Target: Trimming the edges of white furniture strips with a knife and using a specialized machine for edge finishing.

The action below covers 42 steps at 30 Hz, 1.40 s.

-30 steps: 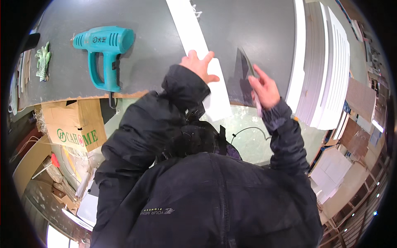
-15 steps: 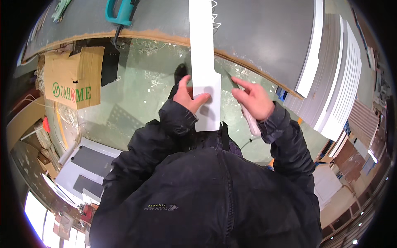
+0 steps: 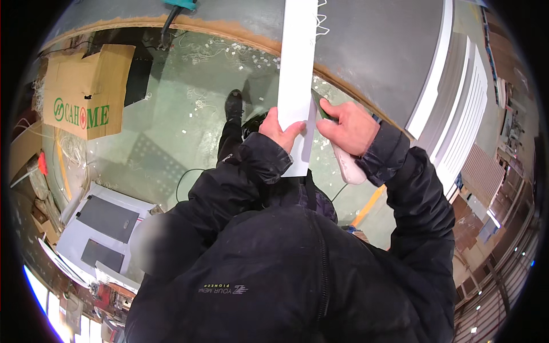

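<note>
A long white strip-shaped panel (image 3: 297, 51) reaches from the grey worktable down toward my body. My left hand (image 3: 280, 131) grips it near its close end, with the thumb laid across its face and the fingers behind its left edge. In my right hand (image 3: 349, 130) is a knife (image 3: 349, 167) with a pale pinkish handle, which sticks out below the fist. The knife's narrow blade points up and left, at the panel's right edge; whether it touches the panel I cannot tell.
The grey worktable (image 3: 377, 51) has a worn brown edge. Stacked white and grey panels (image 3: 457, 114) stand at the right. A cardboard box (image 3: 86, 94) sits at the left, near a teal-handled tool (image 3: 182, 4). White scraps litter the green floor (image 3: 166, 114). A dark boot (image 3: 233, 103) shows.
The knife has come closer to the panel's right edge, and my right fingers have curled in tighter. The panel has turned slightly, showing its side. The whole view has shifted.
</note>
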Each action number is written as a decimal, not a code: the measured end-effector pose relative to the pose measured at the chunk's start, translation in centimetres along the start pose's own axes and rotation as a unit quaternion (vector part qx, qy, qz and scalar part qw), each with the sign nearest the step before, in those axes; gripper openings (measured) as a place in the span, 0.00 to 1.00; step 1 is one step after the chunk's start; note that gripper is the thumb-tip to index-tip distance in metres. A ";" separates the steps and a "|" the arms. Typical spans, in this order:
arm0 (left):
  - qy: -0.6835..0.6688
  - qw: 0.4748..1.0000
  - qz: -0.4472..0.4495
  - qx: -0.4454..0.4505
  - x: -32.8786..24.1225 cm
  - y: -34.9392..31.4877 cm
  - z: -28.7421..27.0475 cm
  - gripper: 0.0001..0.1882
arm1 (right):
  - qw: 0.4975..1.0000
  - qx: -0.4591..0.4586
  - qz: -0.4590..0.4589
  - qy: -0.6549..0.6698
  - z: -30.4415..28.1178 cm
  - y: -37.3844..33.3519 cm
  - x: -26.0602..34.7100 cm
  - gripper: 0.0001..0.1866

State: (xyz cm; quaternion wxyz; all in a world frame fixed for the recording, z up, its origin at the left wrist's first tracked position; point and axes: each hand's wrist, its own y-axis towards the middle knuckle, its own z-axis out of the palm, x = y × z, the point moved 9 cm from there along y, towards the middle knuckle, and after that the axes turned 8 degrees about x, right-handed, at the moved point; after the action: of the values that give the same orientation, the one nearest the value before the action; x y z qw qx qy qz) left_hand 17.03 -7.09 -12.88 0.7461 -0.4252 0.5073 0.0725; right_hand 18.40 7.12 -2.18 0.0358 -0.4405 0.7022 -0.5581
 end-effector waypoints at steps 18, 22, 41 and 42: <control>-0.046 0.995 0.075 0.051 -1.2 0.0 0.3 0.24 | 0.785 -0.134 -0.002 0.605 6.9 0.4 -4.1 0.33; -0.042 0.994 0.080 0.054 -1.5 0.0 0.4 0.23 | 0.848 -0.180 0.010 0.499 7.3 -0.6 -3.9 0.33; -0.061 0.988 0.136 0.045 -0.8 5.6 3.4 0.16 | 0.866 -0.170 0.160 0.442 26.2 -12.3 -15.0 0.31; -0.048 0.991 0.121 0.044 0.1 4.5 3.5 0.16 | 0.792 -0.166 0.211 0.548 25.4 -14.0 -15.8 0.31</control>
State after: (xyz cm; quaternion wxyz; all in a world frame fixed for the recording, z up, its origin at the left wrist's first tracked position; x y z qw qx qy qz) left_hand 17.04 -1.84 -15.02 0.7731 -0.3233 0.5217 0.1600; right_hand 49.93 -1.44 -7.28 -0.3114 0.0990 0.7616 -0.5597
